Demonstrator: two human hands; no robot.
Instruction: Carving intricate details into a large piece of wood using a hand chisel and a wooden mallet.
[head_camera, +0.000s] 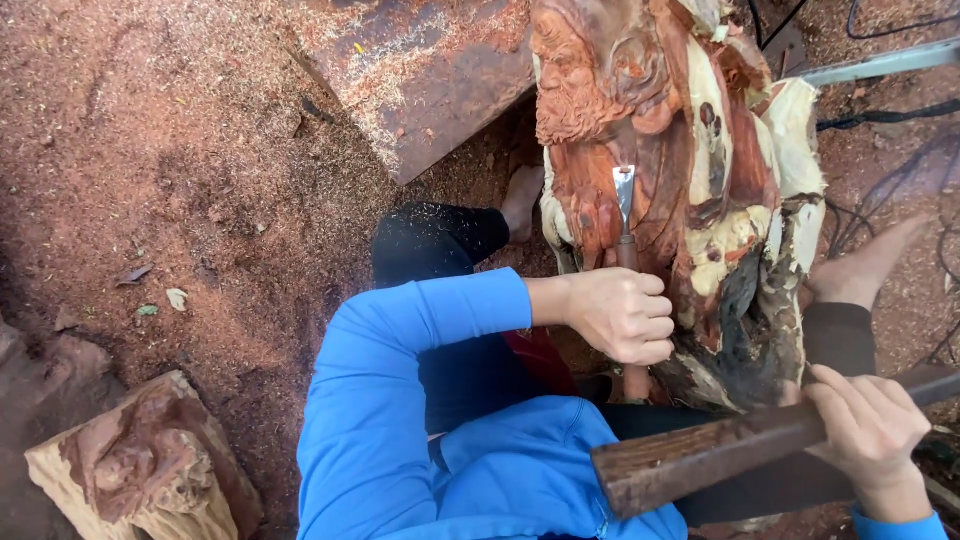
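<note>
The left hand (622, 315) is clenched around a chisel (626, 225) whose blade tip rests on the reddish wood carving (680, 180) at twelve o'clock from the fist. The right hand (868, 430), at four o'clock, grips a dark wooden mallet (720, 455). Sawdust-covered ground (180, 170) lies open toward nine o'clock; a smaller carved block (150, 465) sits at seven o'clock. The carving is pale-edged, with a bearded figure.

No packages, labels, signs or screens show anywhere in the frame, from upper left to lower right.
</note>
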